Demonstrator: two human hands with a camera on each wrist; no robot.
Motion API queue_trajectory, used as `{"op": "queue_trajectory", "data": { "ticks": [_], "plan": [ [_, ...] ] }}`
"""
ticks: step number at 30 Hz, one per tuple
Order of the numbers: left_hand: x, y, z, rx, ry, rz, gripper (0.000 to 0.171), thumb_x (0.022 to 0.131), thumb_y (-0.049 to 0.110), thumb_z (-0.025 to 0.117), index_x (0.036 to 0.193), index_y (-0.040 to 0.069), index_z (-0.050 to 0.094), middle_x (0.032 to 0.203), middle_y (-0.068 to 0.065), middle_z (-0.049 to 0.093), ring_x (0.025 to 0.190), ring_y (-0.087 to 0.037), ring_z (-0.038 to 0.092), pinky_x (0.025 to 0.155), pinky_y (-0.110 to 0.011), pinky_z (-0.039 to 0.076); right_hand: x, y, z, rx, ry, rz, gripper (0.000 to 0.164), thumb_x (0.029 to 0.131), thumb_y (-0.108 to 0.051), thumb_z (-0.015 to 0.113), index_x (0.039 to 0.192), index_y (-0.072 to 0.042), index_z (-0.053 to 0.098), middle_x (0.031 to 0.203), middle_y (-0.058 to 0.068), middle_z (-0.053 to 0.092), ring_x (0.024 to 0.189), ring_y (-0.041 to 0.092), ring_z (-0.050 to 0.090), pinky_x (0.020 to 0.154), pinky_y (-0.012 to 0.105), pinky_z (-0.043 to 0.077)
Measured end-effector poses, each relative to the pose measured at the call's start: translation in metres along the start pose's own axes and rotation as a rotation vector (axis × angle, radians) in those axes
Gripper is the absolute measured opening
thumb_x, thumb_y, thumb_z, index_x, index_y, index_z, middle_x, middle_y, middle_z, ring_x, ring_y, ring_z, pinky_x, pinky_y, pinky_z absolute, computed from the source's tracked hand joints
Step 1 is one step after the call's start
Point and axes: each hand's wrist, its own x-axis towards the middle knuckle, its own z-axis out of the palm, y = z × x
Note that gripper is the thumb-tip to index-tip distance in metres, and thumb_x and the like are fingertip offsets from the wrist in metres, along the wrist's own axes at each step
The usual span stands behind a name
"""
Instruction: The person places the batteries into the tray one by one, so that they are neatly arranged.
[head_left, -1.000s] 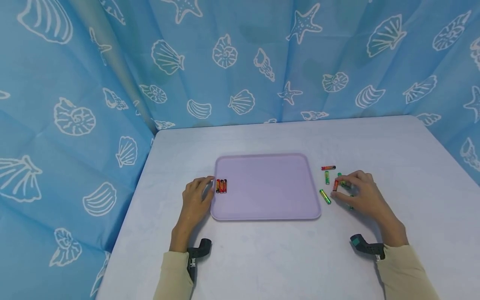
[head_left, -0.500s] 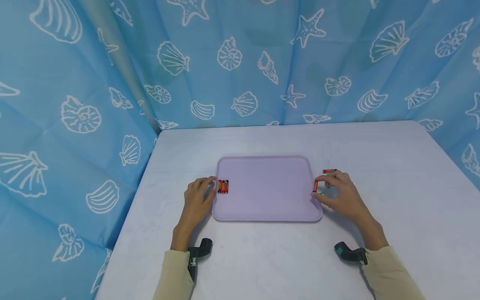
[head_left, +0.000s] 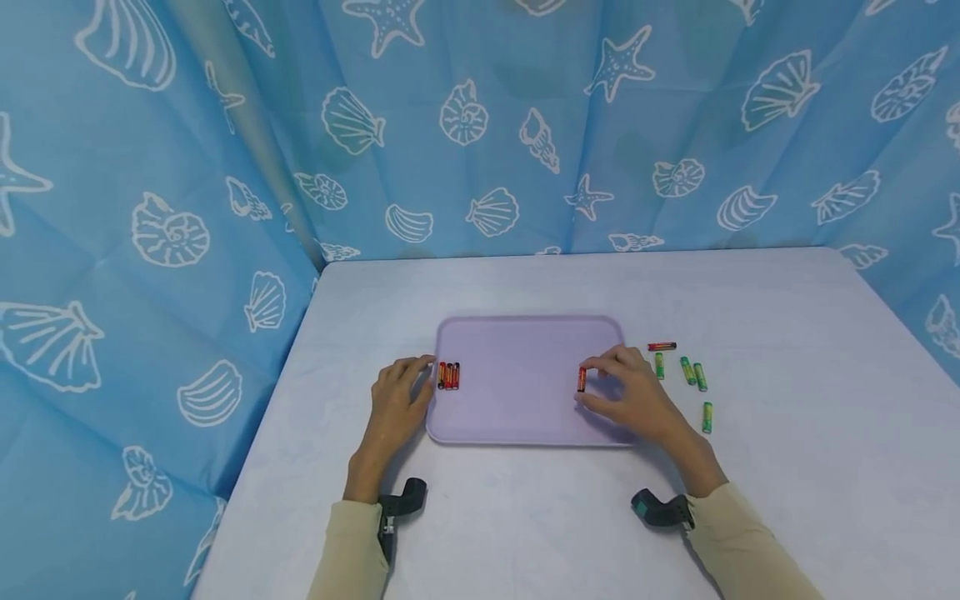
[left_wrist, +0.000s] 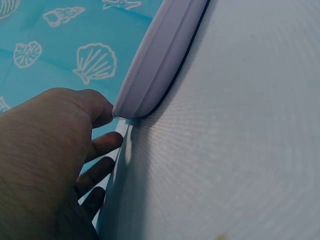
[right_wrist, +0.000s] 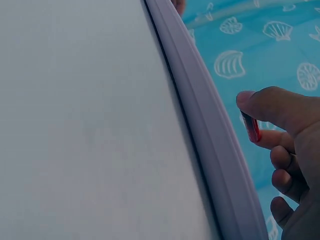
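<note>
My right hand (head_left: 626,390) is over the right part of the lilac tray (head_left: 517,333), pinching a red and black battery (head_left: 582,380) between thumb and fingertip. In the right wrist view, the pinched battery (right_wrist: 251,127) stands nearly upright, and the other fingers are loosely bent. At the tray's left rim rests my left hand (head_left: 397,397), its thumb at the rim in the left wrist view and its fingers (left_wrist: 104,145) spread along the side. Three red and black batteries (head_left: 449,376) lie side by side in the tray by that hand.
Several green batteries (head_left: 687,371) lie scattered right of the tray on the white table (head_left: 517,517), with a red battery (head_left: 662,346) behind them. A blue shell-print curtain (head_left: 450,167) hangs behind and left of the table. Each wrist wears a black camera mount (head_left: 660,508).
My right hand has carried the red battery leftward from the scattered batteries to over the tray, uncovering green ones. My left hand stays at the rim. The head view has shifted slightly.
</note>
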Motion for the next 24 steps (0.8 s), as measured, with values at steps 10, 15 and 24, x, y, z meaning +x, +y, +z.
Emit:
{"op": "queue_trajectory", "data": {
  "ticks": [10,15,24],
  "plan": [
    [0.000,-0.001,0.001,-0.004,0.018,0.026,0.038,0.101,0.020,0.057,0.139,0.015,0.059,0.134,-0.011,0.056,0.130,-0.036,0.041,0.109,-0.057,0.024,0.016,-0.021,0.022,0.049,-0.047,-0.057,0.041,0.078,-0.023,0.086,0.114,-0.010,0.072,0.099,0.003,0.054,0.100,0.020,0.043,0.083,0.042,0.036],
    [0.000,-0.003,0.001,-0.006,0.019,0.026,0.037,0.101,0.021,0.057,0.138,0.015,0.059,0.134,-0.010,0.056,0.130,-0.035,0.041,0.110,-0.056,0.023,0.018,-0.027,0.030,0.046,-0.047,-0.069,0.041,0.078,-0.023,0.087,0.114,-0.010,0.072,0.097,0.002,0.053,0.098,0.020,0.042,0.083,0.043,0.035],
    [0.000,-0.001,0.001,0.005,0.030,0.038,0.037,0.101,0.020,0.058,0.138,0.015,0.060,0.134,-0.012,0.056,0.129,-0.036,0.042,0.108,-0.058,0.025,0.021,-0.035,0.036,0.069,-0.045,-0.083,0.041,0.078,-0.021,0.087,0.114,-0.009,0.072,0.098,0.003,0.054,0.098,0.020,0.043,0.085,0.043,0.034]
  ]
}}
